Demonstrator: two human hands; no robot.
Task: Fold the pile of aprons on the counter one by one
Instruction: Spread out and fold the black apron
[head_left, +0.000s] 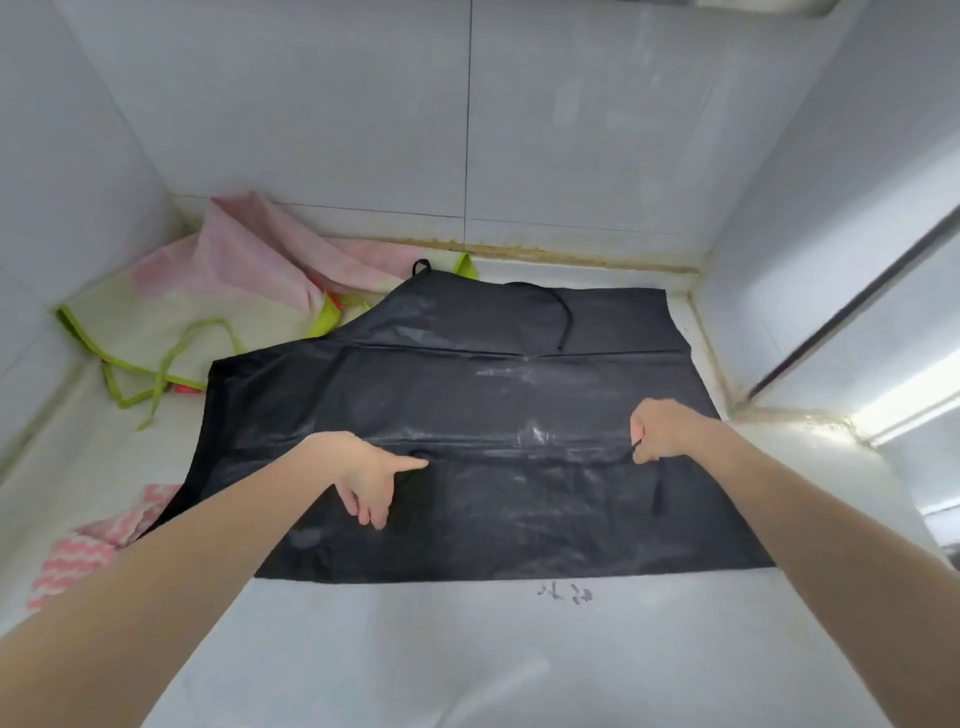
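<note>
A black apron (467, 415) lies spread flat on the white counter (415, 649), its neck strap (563, 317) curled on top near the back. My left hand (366, 475) rests on the apron's middle left, index finger stretched out to a small dark strap loop, the other fingers pointing down. My right hand (657, 431) is curled into a fist at the middle right and grips a black tie strap (658, 491) that hangs toward me. Behind at the left lie a pale apron with lime-green trim (156, 322) and a pink apron (249, 249).
A pink and white zigzag cloth (78, 556) lies at the counter's left edge, partly under the black apron. Tiled walls close the back and left. A metal panel (831, 312) rises at the right. Dark writing (566, 592) marks the counter in front of the apron.
</note>
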